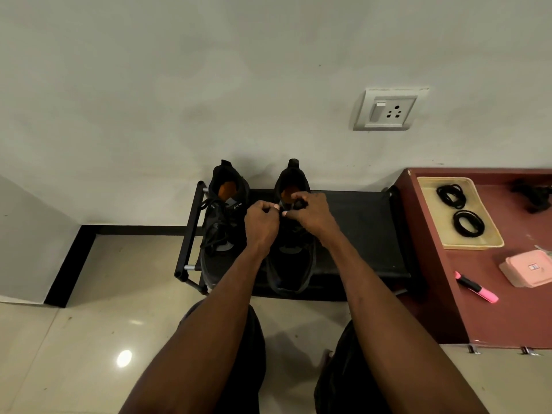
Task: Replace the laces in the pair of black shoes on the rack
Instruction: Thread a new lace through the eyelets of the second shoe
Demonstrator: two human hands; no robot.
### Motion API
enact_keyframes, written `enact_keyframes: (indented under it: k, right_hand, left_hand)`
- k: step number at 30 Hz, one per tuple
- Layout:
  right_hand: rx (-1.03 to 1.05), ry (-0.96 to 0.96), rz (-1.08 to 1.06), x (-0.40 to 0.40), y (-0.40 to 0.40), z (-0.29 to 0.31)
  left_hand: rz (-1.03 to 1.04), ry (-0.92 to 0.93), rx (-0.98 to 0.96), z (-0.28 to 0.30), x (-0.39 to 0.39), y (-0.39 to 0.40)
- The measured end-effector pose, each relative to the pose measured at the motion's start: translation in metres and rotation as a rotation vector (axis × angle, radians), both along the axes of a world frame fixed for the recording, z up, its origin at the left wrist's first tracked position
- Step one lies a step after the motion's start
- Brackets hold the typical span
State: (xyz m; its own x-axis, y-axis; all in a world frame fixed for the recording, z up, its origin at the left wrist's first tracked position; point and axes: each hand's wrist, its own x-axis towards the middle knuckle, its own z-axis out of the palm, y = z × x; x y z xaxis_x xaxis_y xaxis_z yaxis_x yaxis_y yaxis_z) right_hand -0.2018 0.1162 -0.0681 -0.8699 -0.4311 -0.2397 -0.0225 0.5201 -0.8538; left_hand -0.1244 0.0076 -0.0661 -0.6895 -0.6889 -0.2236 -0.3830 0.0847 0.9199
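Both hands (286, 216) pinching lace, matte black shoe (291, 234)

Bare forearms, no sleeves; dark shorts (239, 354) over both thighs; no rings.

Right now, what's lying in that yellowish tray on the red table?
Two coiled bundles of black laces lie in the tray, one behind the other. Whatever sits beneath the coils is covered.
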Motion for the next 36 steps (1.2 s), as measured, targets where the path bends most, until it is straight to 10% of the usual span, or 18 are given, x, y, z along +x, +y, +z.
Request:
enact_keyframes:
  k: [4, 14, 23, 29, 36]
  right_hand:
    - [0.277, 0.065, 0.200, 0.004, 0.014, -0.003]
    - [0.165, 0.032, 0.129, 0.008, 0.017, -0.012]
    - [0.107, 0.024, 0.110, 0.012, 0.019, -0.015]
    - [0.173, 0.053, 0.134, 0.011, 0.016, -0.015]
    - [0.161, 0.043, 0.124, 0.012, 0.015, -0.015]
  left_hand:
    - [0.102, 0.113, 0.181, 0.006, -0.004, -0.005]
    - [0.290, 0.476, 0.875, 0.100, -0.003, -0.025]
    - [0.045, 0.961, 0.873, 0.230, 0.001, -0.036]
    - [0.362, 0.516, -0.097, 0.169, -0.001, -0.029]
    - [-0.511, -0.321, -0.253, 0.038, 0.002, -0.023]
